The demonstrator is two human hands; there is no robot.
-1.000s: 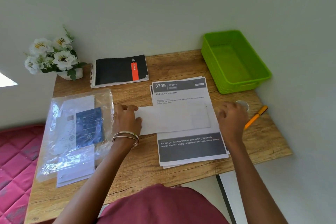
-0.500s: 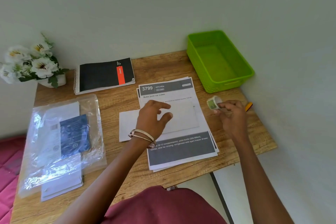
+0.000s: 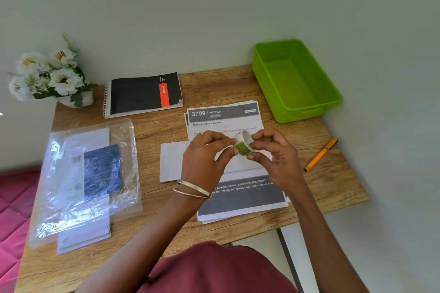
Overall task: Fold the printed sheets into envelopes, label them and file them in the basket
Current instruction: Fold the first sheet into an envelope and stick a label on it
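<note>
Pale green walls meet in a corner behind a wooden surface (image 3: pixel 238 83) where the work is laid out. Both hands are raised just above the envelope (image 3: pixel 173 162), a plain white oblong lying flat across the stack of sheets (image 3: pixel 228 123), its left end overhanging onto bare wood. The right hand (image 3: pixel 276 159) holds a small tape roll (image 3: pixel 244 145), white-cored with a green patterned band, its fingers curled round the roll's right side. The left hand (image 3: pixel 204 162) pinches at the roll's left edge with thumb and forefinger, apparently picking for the loose end; whether a strip has come free cannot be told.

The likely trouble is the tape: a thin end may tear short, fold back and stick to itself, or cling to the fingers, and the label would then go on crooked or creased. With neither hand resting on it, the envelope could also slide on the slick printed paper when the tape is pressed down.

The top sheet shows a dark header reading 3799 KITCHEN and a dark band near its lower edge. An orange pen (image 3: pixel 320 154) lies to the right, well apart from the roll. The green basket (image 3: pixel 333 100) stands at the far right corner with nothing filed in it.
</note>
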